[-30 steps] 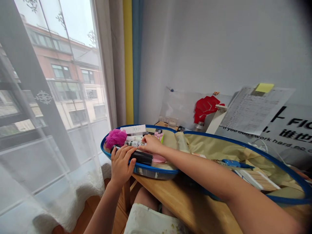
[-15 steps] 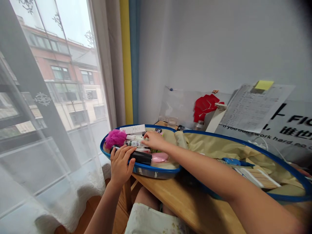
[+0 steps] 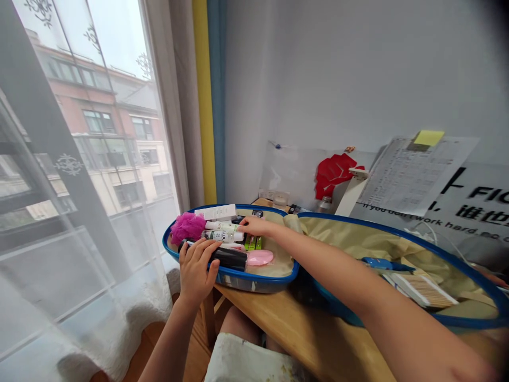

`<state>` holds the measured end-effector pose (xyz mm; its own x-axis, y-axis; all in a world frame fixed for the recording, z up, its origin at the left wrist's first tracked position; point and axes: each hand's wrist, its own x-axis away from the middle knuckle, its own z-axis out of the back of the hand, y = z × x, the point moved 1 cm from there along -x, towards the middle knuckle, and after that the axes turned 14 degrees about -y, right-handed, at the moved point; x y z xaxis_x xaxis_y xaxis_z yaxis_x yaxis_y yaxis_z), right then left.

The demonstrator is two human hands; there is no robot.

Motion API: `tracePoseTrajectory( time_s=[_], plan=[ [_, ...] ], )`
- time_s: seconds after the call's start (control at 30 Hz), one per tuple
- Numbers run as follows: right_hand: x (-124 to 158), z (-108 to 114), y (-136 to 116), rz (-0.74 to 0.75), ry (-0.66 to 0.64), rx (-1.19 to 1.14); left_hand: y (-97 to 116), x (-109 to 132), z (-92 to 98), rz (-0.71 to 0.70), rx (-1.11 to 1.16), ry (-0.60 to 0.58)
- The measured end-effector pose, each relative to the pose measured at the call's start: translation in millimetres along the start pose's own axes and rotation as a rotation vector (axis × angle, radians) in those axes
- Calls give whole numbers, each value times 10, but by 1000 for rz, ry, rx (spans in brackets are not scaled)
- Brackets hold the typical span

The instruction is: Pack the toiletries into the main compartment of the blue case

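Note:
In the left half of a blue-rimmed oval case (image 3: pixel 254 277) lie a pink mesh bath puff (image 3: pixel 188 227), a white box (image 3: pixel 217 213), a clear bottle with a white cap (image 3: pixel 222 235), a white tube (image 3: pixel 220 226), a black cylinder (image 3: pixel 233 258) and a pink rounded item (image 3: pixel 260 258). My left hand (image 3: pixel 198 263) lies over the near rim, its fingers stretched out onto the black cylinder and the thumb apart. With fingers bent together, my right hand (image 3: pixel 254 226) touches the cap end of the white tube. Green-and-black packets (image 3: pixel 253 243) lie beneath it.
The other half of the case (image 3: pixel 397 228) stands open at right, with a blue item (image 3: pixel 385 264) and a striped box (image 3: pixel 421 291) inside. The case rests on a wooden table (image 3: pixel 302 331). Behind are a clipped paper stack (image 3: pixel 417 175) and a red fist cutout (image 3: pixel 333 172); curtains (image 3: pixel 202 106) hang at left.
My right hand has shifted slightly right, from over the bottle's cap to the tube's end, uncovering the cap and the green packets. My left hand stays on the black cylinder.

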<state>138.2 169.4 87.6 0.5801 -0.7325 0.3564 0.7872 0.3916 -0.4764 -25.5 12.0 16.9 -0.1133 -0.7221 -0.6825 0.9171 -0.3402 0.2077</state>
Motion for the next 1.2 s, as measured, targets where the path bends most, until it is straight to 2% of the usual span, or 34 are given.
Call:
tracePoseTrajectory(
  time_s=[0.13, 0.23, 0.5, 0.63, 0.73, 1.03, 1.2],
  plan=[
    [-80, -5, -43, -17, -40, -32, 2, 2, -1, 0, 1, -4],
    [-57, 52, -50, -35, -1, -72, 2, 1, 1, -2, 1, -7],
    [323, 187, -11, 46, 96, -304, 12, -4, 15, -3, -1, 4],
    [522, 103, 61, 84, 93, -385, 6, -1, 3, -1, -1, 7],
    [571, -7, 51, 100, 89, -408, 6, 3, -5, 11, 1, 15],
    [436, -336, -190, 159, 102, -328, -4, 6, -17, -2, -9, 20],
    [425, -371, -271, 185, 113, -283, -10, 11, -16, 4, -2, 4]
  ],
)
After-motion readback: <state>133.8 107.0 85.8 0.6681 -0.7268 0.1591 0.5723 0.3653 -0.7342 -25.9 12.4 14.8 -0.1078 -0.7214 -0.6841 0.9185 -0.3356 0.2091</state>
